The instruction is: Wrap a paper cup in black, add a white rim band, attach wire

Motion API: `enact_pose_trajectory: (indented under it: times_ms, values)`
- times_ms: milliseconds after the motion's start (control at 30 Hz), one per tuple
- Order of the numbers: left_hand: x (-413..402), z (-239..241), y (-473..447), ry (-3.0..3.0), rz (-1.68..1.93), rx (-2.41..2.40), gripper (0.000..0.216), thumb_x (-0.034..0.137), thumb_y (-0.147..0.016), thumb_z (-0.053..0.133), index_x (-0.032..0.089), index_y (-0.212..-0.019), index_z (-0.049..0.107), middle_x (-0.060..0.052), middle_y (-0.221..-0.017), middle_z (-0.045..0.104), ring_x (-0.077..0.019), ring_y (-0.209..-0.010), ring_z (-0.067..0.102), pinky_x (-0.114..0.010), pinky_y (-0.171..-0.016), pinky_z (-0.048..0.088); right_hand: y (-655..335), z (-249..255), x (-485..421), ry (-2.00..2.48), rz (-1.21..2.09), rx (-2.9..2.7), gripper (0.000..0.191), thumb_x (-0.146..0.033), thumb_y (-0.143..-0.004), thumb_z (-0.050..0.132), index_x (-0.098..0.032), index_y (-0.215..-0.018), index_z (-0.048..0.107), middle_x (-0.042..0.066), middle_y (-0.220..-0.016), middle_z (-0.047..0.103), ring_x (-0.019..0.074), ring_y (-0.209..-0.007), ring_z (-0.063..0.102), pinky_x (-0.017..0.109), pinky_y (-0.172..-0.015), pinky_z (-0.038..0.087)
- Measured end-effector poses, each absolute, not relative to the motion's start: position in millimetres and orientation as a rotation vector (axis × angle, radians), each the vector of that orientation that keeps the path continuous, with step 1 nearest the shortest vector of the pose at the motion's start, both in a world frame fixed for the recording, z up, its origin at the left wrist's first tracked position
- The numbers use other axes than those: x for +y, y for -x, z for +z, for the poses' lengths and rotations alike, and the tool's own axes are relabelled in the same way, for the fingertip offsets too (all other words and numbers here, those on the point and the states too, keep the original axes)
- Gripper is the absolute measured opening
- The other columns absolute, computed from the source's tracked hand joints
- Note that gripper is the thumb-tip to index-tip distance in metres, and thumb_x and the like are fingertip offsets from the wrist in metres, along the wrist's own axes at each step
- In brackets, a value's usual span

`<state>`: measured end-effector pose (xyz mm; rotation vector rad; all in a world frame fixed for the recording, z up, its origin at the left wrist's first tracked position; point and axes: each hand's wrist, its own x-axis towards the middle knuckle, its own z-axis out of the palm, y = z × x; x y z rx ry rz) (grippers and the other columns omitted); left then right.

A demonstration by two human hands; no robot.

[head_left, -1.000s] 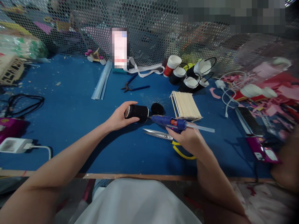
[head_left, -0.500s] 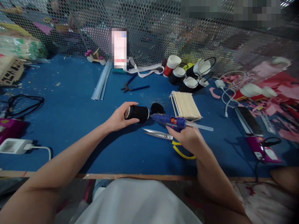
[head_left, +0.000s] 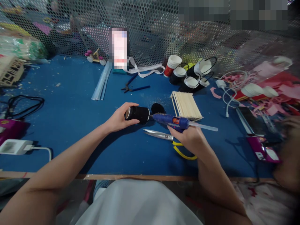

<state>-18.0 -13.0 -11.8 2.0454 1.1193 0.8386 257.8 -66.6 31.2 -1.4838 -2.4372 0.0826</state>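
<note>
At the blue counter's [head_left: 122, 153] middle, a black cup [head_left: 138, 114] was held sideways by the curled left hand [head_left: 120, 117]; a glue gun [head_left: 172, 121] was clasped by the right hand [head_left: 191, 139]. Gluing seemed underway, steadiness being required next.

The cup [head_left: 140, 114] in the left hand [head_left: 120, 117] wears a dull black, cloth-like cover, with a smooth white rim that looks like paper. In the right hand [head_left: 191, 137], the glue gun [head_left: 161, 118] is blue plastic with a low sheen, its glue stick [head_left: 206, 126] smooth and translucent. Beside that hand, the scissors [head_left: 157, 134] pair shiny metal blades with yellow plastic-looking handles. Beyond it, the slatted piece [head_left: 188, 105] is pale, matt, bare wood. Under both hands, the bench [head_left: 112, 153] has a smooth, mostly matt blue top.
</note>
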Motion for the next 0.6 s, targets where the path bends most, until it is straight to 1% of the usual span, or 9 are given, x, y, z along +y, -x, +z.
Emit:
enact_pose_trajectory:
  times_ms: [67,233,400,500,600]
  values:
    - [-13,-11,19,-2.062,0.840,1.104,0.056,0.041,-0.072,0.065,0.021,-0.120,0.045,-0.010,-0.118,0.052,-0.0239,-0.103,0.054,-0.037,-0.085,0.045,-255,31,-64,1.489,0.120,-2.372,0.027,-0.028,-0.078,0.045,-0.017,-0.082,0.070,0.009,-0.062,0.058,0.0212,-0.062,0.055,0.032,-0.056,0.040]
    - [-13,-11,19,-2.104,0.854,1.084,0.055,0.040,-0.071,0.066,0.021,-0.119,0.045,-0.010,-0.116,0.053,-0.0234,-0.104,0.053,-0.036,-0.087,0.044,-252,28,-61,1.588,0.193,-2.191,0.024,-0.035,-0.078,0.050,-0.017,-0.079,0.065,0.008,-0.067,0.061,0.0224,-0.065,0.058,0.034,-0.062,0.045]
    - [-13,-11,19,-2.131,0.853,1.062,0.054,0.039,-0.072,0.065,0.021,-0.118,0.046,-0.009,-0.116,0.052,-0.0225,-0.104,0.053,-0.035,-0.086,0.043,-260,19,-64,1.554,0.172,-2.256,0.021,-0.033,-0.075,0.053,-0.020,-0.085,0.066,0.009,-0.073,0.064,0.0253,-0.073,0.060,0.037,-0.067,0.046]
    - [-13,-10,19,-2.140,0.850,1.046,0.054,0.038,-0.072,0.065,0.021,-0.119,0.045,-0.009,-0.115,0.052,-0.0219,-0.102,0.053,-0.034,-0.084,0.044,-258,20,-62,1.593,0.146,-2.248,0.024,-0.035,-0.077,0.050,-0.018,-0.082,0.066,0.009,-0.071,0.064,0.0255,-0.071,0.061,0.037,-0.066,0.047]
    - [-13,-10,20,-2.132,0.835,1.023,0.054,0.037,-0.072,0.065,0.021,-0.119,0.045,-0.010,-0.116,0.051,-0.0216,-0.101,0.053,-0.034,-0.082,0.045,-252,24,-57,1.635,0.130,-2.181,0.022,-0.037,-0.076,0.053,-0.018,-0.078,0.063,0.009,-0.069,0.063,0.0259,-0.072,0.061,0.037,-0.067,0.047]
